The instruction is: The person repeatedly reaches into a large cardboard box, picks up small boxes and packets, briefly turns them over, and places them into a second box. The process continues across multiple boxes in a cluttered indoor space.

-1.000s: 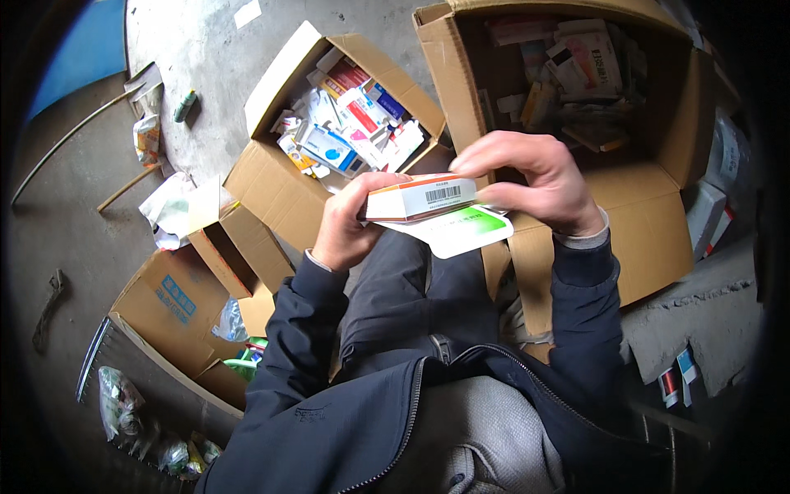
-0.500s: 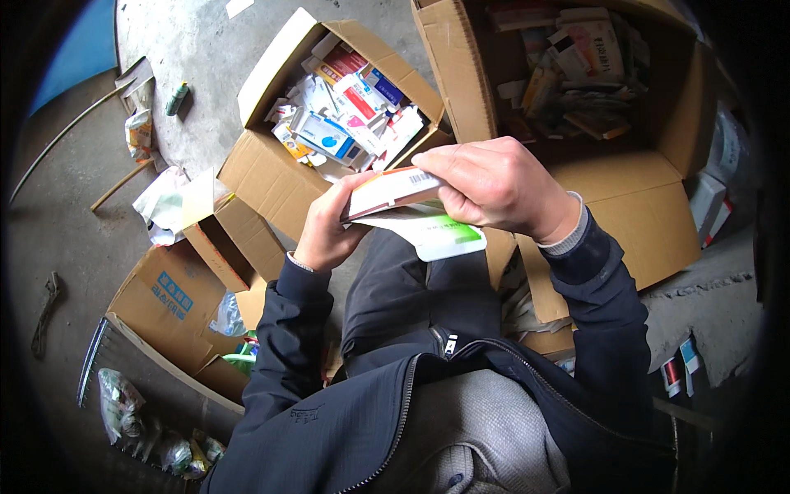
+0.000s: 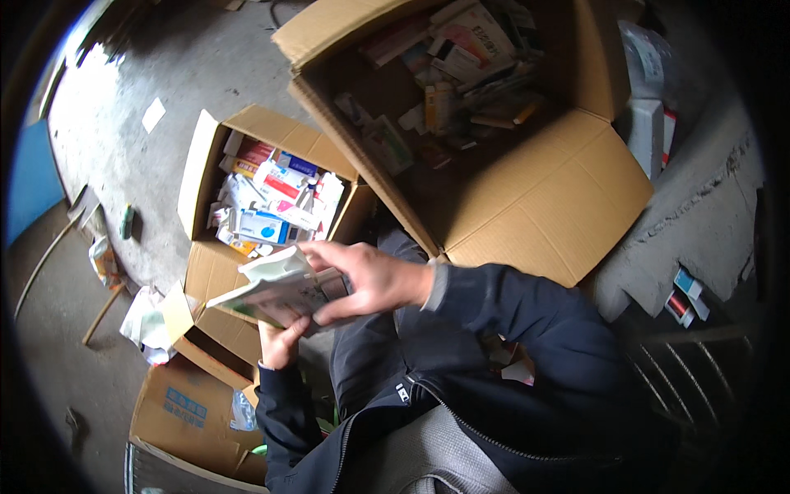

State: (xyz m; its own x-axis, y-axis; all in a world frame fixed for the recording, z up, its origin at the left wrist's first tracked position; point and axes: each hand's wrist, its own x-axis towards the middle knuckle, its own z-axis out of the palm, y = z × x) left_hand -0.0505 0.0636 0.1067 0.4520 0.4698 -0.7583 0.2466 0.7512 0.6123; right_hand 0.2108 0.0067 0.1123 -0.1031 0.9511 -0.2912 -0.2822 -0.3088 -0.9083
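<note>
Presently held carton [image 3: 276,295]: sitting between both hands above the lap [image 3: 362,342], its print blurring.
Right hand [image 3: 374,278]: wrapping its fingers round the carton's right end, probably steadying it.
Left hand [image 3: 281,344]: supporting from below, thumb pressing the lower edge, other fingers mostly hiding.
Small cardboard box [image 3: 200,177]: standing open, flaps folding outward, presumably leaving its packets [image 3: 262,226] reachable.
Large cardboard box [image 3: 601,74]: gaping beside it, one flap [image 3: 547,210] spreading toward the lap.

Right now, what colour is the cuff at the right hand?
Light grey cuff, at the right hand; head view shows it best.
</note>
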